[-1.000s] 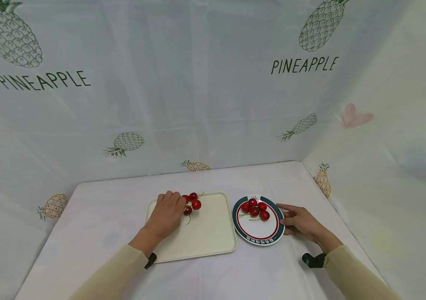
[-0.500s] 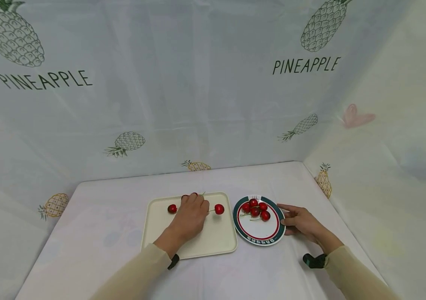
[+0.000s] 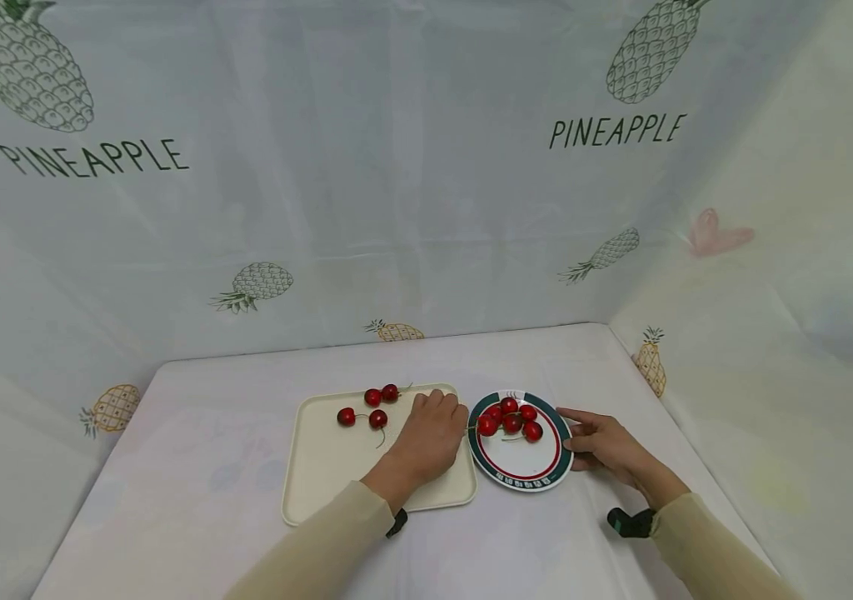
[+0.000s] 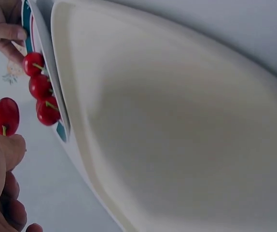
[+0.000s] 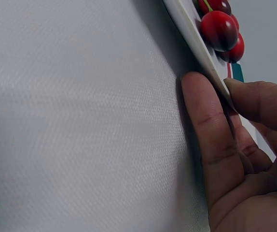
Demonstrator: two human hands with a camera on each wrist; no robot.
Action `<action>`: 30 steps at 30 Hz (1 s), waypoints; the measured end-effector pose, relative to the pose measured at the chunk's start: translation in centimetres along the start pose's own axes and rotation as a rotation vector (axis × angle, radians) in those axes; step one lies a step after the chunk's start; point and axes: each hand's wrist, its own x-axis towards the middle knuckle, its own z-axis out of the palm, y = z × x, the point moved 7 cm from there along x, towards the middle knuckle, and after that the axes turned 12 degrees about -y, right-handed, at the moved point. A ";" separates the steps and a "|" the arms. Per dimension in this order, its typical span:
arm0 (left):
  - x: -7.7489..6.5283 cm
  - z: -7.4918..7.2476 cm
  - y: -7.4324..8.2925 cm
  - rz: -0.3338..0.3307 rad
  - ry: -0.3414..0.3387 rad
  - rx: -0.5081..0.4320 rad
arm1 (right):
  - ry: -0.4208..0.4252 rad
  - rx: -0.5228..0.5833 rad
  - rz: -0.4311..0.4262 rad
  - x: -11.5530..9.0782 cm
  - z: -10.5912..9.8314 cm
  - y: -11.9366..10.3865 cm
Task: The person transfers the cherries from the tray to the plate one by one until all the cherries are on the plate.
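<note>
My left hand (image 3: 430,433) pinches a red cherry (image 4: 6,116) by its green stem, beyond the right edge of the cream tray (image 3: 321,483). In the head view this cherry overlaps the left part of the plate (image 3: 516,462), which is white with a green rim band and a thin red ring. Several other cherries (image 3: 532,431) lie on the plate. On the right, my right hand (image 3: 606,446) grips the plate's rim, thumb (image 5: 254,96) on top and fingers underneath. Toward the back of the tray lie several cherries with stems, one of them a dark red cherry (image 3: 346,417).
Tray and plate stand side by side on a table (image 3: 194,467) covered with a pale cloth. A curtain (image 3: 396,167) with pineapple prints hangs behind the table's back edge, and more printed cloth (image 3: 794,375) hangs along the right side.
My left hand has moved right across the tray to the plate, carrying a cherry by its stem. The other tray cherries behind it now show. My right hand keeps hold of the plate.
</note>
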 end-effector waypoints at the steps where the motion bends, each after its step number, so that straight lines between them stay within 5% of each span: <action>1: 0.2 0.1 0.3 -0.002 -0.011 -0.001 | -0.002 -0.001 -0.001 0.0 0.0 0.0; 16: 2.7 1.2 3.4 -0.001 -0.049 0.053 | -0.007 -0.004 -0.003 -0.1 0.0 0.0; 30: 3.7 2.9 3.5 -0.055 -0.131 0.049 | -0.024 0.005 -0.006 0.0 0.0 0.0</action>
